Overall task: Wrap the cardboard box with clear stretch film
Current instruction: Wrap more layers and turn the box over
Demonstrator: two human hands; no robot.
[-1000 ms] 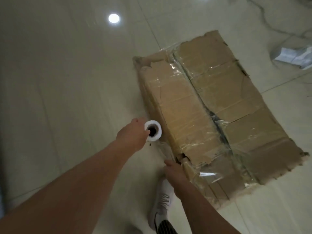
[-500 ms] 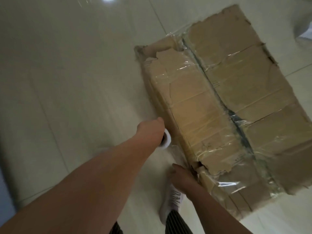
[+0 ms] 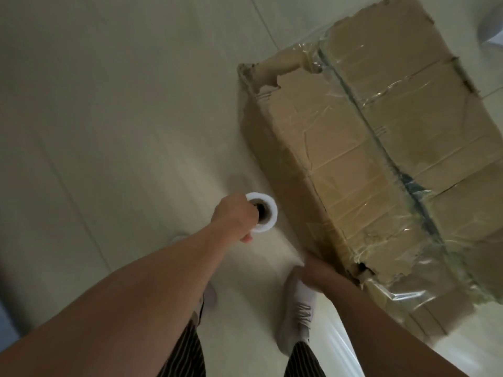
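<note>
A large torn cardboard box (image 3: 362, 164) lies on the tiled floor, its top partly covered with shiny clear film. My left hand (image 3: 234, 217) grips the upper end of a white stretch film roll (image 3: 265, 213), held upright just left of the box's near long side. A faint sheet of film runs from the roll toward the box's near corner. My right hand (image 3: 313, 270) is low at that near corner, pressed against the box side; its fingers are blurred and partly hidden.
My feet in white shoes (image 3: 298, 308) and striped trouser legs stand right below the hands. Pale floor tiles (image 3: 122, 118) spread to the left and behind. A pale object (image 3: 492, 28) lies at the top right edge.
The view has moved closer and the box has shifted up and right in view. My left hand has pulled the roll away from the box side, showing its hollow core again. The right hand stays at the corner.
</note>
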